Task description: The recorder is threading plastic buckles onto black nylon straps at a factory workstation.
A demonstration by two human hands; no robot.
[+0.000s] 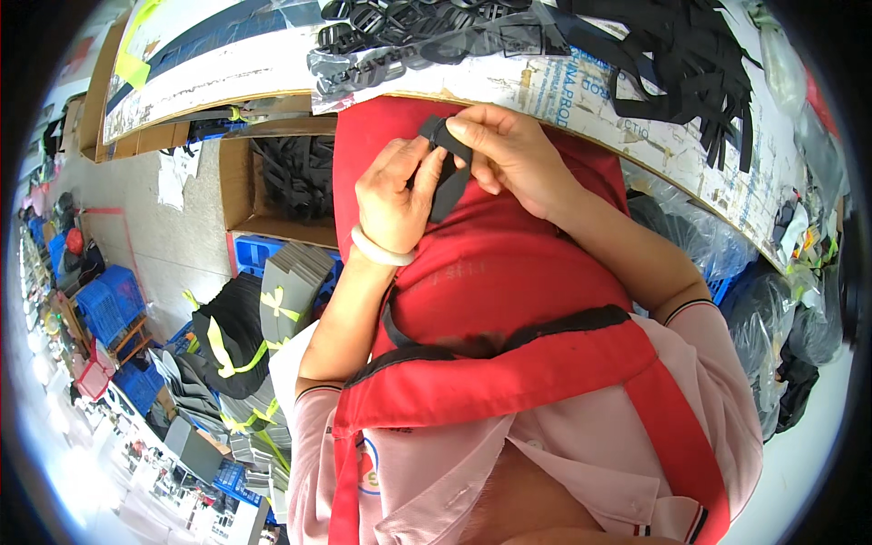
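Observation:
Over my lap, both hands are closed on one black webbing strap. My left hand, with a pale bangle at the wrist, pinches it from the left side. From the right, the thumb and fingers of my right hand grip its upper part. A dark fold or fitting shows where the fingertips meet, too small to tell which. The strap's lower end hangs down between the hands, against my red apron.
Ahead is a white work board. Black plastic buckles lie on it, partly under clear plastic, with black straps to their right. At left stand a cardboard box of black straps and tied grey bundles. Plastic bags crowd the right.

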